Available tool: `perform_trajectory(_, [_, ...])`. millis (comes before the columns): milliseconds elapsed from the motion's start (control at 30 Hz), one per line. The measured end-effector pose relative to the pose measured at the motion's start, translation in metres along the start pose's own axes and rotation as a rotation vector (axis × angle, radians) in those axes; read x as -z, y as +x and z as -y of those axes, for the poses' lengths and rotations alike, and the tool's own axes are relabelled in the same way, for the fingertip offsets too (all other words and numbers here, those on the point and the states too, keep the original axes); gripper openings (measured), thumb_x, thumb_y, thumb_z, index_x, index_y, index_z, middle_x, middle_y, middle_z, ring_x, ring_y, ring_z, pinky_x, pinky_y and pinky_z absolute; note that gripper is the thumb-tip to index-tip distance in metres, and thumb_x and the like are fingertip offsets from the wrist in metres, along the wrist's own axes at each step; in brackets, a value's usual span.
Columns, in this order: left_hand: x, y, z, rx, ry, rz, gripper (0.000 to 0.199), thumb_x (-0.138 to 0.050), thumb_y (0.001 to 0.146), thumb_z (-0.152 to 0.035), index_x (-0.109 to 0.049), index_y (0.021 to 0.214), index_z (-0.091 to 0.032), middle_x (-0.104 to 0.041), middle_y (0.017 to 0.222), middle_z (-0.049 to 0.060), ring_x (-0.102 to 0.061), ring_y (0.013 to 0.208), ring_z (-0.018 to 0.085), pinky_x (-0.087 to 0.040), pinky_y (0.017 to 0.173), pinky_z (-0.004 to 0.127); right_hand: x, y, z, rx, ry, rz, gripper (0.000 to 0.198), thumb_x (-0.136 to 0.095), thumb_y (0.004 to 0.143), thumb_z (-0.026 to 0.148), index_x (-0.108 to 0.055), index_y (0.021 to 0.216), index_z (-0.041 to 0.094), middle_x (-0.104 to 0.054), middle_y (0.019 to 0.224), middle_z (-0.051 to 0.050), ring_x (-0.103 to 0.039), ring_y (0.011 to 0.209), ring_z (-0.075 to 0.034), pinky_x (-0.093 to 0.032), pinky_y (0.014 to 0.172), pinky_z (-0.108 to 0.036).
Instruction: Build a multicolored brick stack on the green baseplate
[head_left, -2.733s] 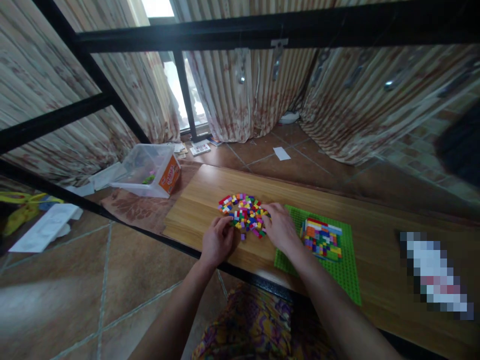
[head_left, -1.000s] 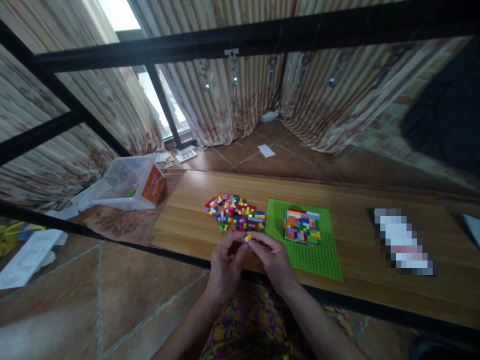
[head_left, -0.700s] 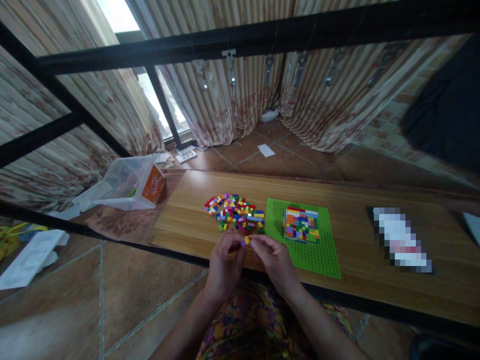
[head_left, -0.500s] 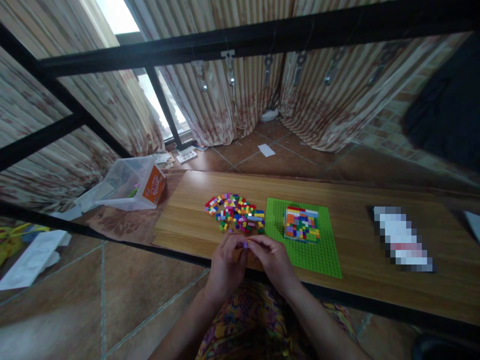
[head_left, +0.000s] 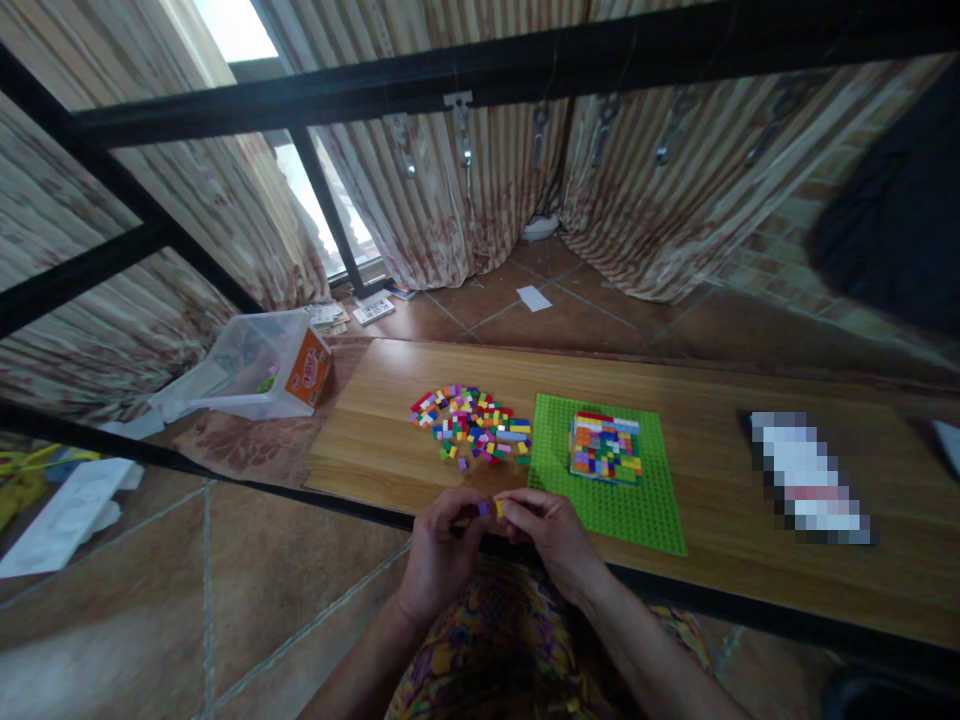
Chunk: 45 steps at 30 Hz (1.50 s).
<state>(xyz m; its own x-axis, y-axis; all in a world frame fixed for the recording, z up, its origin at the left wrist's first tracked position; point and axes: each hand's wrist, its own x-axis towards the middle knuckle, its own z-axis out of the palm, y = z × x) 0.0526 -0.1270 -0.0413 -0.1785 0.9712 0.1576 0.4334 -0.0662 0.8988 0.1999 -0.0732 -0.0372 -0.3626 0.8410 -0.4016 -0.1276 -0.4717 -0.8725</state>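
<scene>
L hand (head_left: 440,545) n R hand (head_left: 553,540) dropped nearer the body vs a sec ago, grips pinching a small purple plastic brick (head_left: 484,508) n small yellow plastic brick (head_left: 501,509) resp., which look split now, so prob separate pcs, by the edge of the brown wooden worktop (head_left: 375,440)

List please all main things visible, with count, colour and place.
Table: one, brown, centre-right
Loose bricks: many, mixed colours, on table
Baseplate: one, green, on table
Brick build: one, multicoloured, on baseplate
Held purple brick: one, purple, lower centre
Held yellow brick: one, yellow, beside it
Pixelated item: one, mainly white, table's right
Box: one, clear and orange, left of table
Paper sheet: one, white, beyond table
Curtains: several, beige striped, background
Frame: one, black, top and left
Left hand: one, bare, gripping purple brick
Right hand: one, bare, gripping yellow brick
</scene>
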Motion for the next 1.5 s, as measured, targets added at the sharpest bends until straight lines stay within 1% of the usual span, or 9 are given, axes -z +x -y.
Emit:
perform_trajectory(133, [0.001,0.011,0.015,0.016,0.046,-0.019,0.011,-0.057,0.087,-0.021,-0.061,0.097,-0.02,-0.068,0.09,0.003,-0.067,0.082,0.015,-0.054,0.076,0.027,0.004,0.003,0.002,-0.032,0.009,-0.098,0.035,-0.079,0.061,0.045,-0.074,0.083,0.018,-0.068,0.066,-0.003,-0.057,0.06,-0.014,-0.044,0.056,-0.025])
perform_trajectory(300, [-0.002,0.024,0.019,-0.107,0.269,-0.019,0.011,-0.056,0.087,-0.018,-0.06,0.096,-0.021,-0.067,0.091,0.003,-0.065,0.084,0.016,-0.052,0.077,0.028,0.005,0.004,0.004,0.023,0.02,-0.16,0.037,-0.079,0.059,0.044,-0.073,0.087,0.02,-0.067,0.067,0.0,-0.057,0.059,-0.014,-0.044,0.055,-0.025])
perform_trajectory(467, [-0.009,0.036,0.018,-0.229,0.413,-0.057,0.011,-0.057,0.088,-0.02,-0.064,0.096,-0.022,-0.066,0.104,0.005,-0.063,0.097,0.018,-0.051,0.086,0.031,0.012,0.001,0.007,0.124,-0.036,-0.204,0.029,-0.076,0.064,0.04,-0.07,0.085,0.02,-0.064,0.067,0.001,-0.054,0.06,-0.013,-0.043,0.056,-0.026])
perform_trajectory(633, [-0.011,0.042,0.027,-0.263,0.511,-0.119,0.015,-0.059,0.087,-0.022,-0.066,0.099,-0.022,-0.065,0.105,0.006,-0.063,0.096,0.02,-0.052,0.085,0.033,0.039,-0.005,0.014,0.292,-0.165,-0.284,0.024,-0.071,0.073,0.039,-0.067,0.088,0.02,-0.063,0.068,0.002,-0.056,0.062,-0.014,-0.044,0.06,-0.027])
perform_trajectory(867, [-0.009,0.041,0.029,-0.282,0.473,-0.143,0.027,-0.062,0.084,-0.025,-0.061,0.11,-0.019,-0.063,0.108,0.009,-0.061,0.104,0.023,-0.051,0.091,0.039,0.091,0.004,0.04,0.463,-0.401,-0.548,0.022,-0.066,0.078,0.04,-0.071,0.09,0.022,-0.073,0.091,-0.007,-0.066,0.087,-0.024,-0.05,0.081,-0.04])
perform_trajectory(967, [-0.008,0.041,0.029,-0.275,0.444,-0.152,0.027,-0.062,0.084,-0.025,-0.061,0.11,-0.018,-0.063,0.11,0.01,-0.06,0.104,0.024,-0.051,0.092,0.04,0.103,0.011,0.047,0.52,-0.53,-0.623,0.021,-0.063,0.08,0.038,-0.072,0.091,0.022,-0.073,0.095,-0.008,-0.066,0.088,-0.025,-0.051,0.083,-0.042])
perform_trajectory(1100, [-0.008,0.042,0.03,-0.268,0.417,-0.146,0.025,-0.062,0.084,-0.025,-0.061,0.108,-0.018,-0.062,0.11,0.01,-0.06,0.103,0.023,-0.051,0.091,0.04,0.104,0.017,0.056,0.601,-0.774,-0.596,0.021,-0.056,0.085,0.032,-0.072,0.093,0.022,-0.072,0.098,-0.009,-0.066,0.088,-0.024,-0.05,0.083,-0.041])
perform_trajectory(1300, [-0.008,0.041,0.03,-0.265,0.406,-0.144,0.025,-0.062,0.084,-0.024,-0.061,0.108,-0.018,-0.062,0.109,0.009,-0.061,0.102,0.022,-0.052,0.088,0.037,0.105,0.032,0.069,0.714,-1.134,-0.396,0.023,-0.05,0.09,0.024,-0.072,0.098,0.023,-0.071,0.096,-0.007,-0.061,0.091,-0.024,-0.047,0.084,-0.04])
perform_trajectory(1500, [-0.008,0.041,0.029,-0.275,0.406,-0.143,0.024,-0.061,0.085,-0.025,-0.061,0.107,-0.018,-0.063,0.108,0.009,-0.061,0.101,0.022,-0.052,0.089,0.038,0.118,0.039,0.077,0.762,-1.294,-0.234,0.026,-0.048,0.093,0.021,-0.069,0.109,0.025,-0.071,0.097,-0.006,-0.059,0.09,-0.023,-0.045,0.082,-0.038])
